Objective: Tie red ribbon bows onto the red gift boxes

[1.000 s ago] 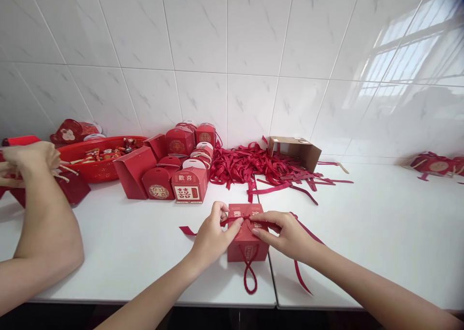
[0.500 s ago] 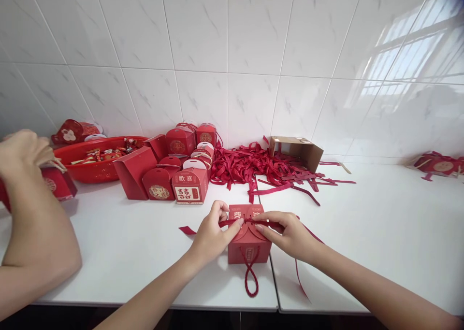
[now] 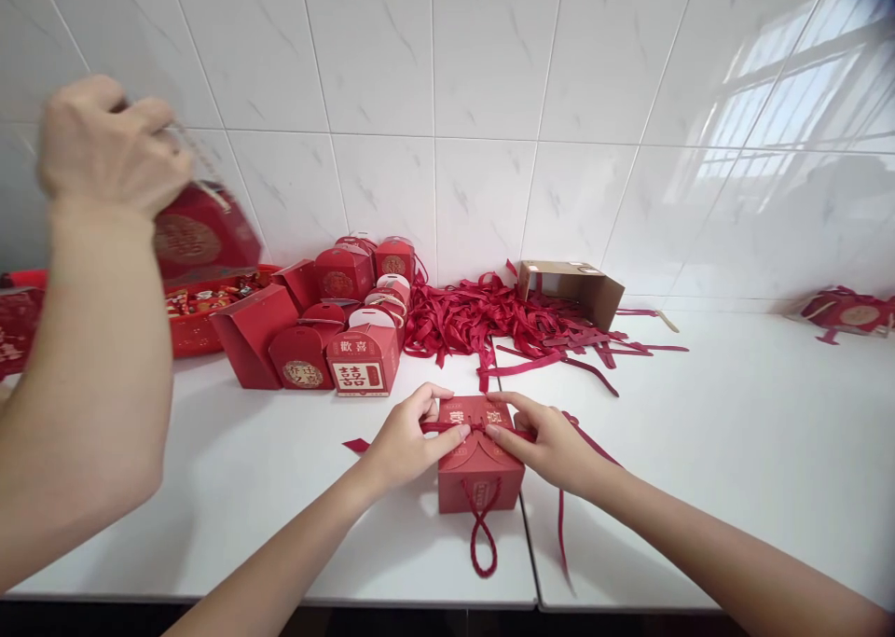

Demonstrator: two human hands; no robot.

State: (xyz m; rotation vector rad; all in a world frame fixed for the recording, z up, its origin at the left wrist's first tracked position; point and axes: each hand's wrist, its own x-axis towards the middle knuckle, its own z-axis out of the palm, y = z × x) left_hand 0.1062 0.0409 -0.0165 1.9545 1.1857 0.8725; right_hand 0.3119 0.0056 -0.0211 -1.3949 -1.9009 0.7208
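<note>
A red gift box with gold lettering stands on the white table in front of me, its lid flaps folded together. A dark red ribbon crosses the top and is knotted at the middle. My left hand grips the ribbon left of the knot, thumb resting on the lid. On the other side, my right hand pinches the ribbon's right part close to the knot, forefinger at the box's back edge. A braided red cord loop hangs down the box front. The ribbon's loose ends trail out on both sides.
Several red boxes stand at the back left, beside a heap of red ribbons and an open cardboard box. A co-worker's hand holds a red box above a red basket. Another tied box lies far right.
The co-worker's hand has risen, lifting a red box from the table at left. My right thumb has shifted in toward the knot, and my right forefinger has moved to the box's back edge.
</note>
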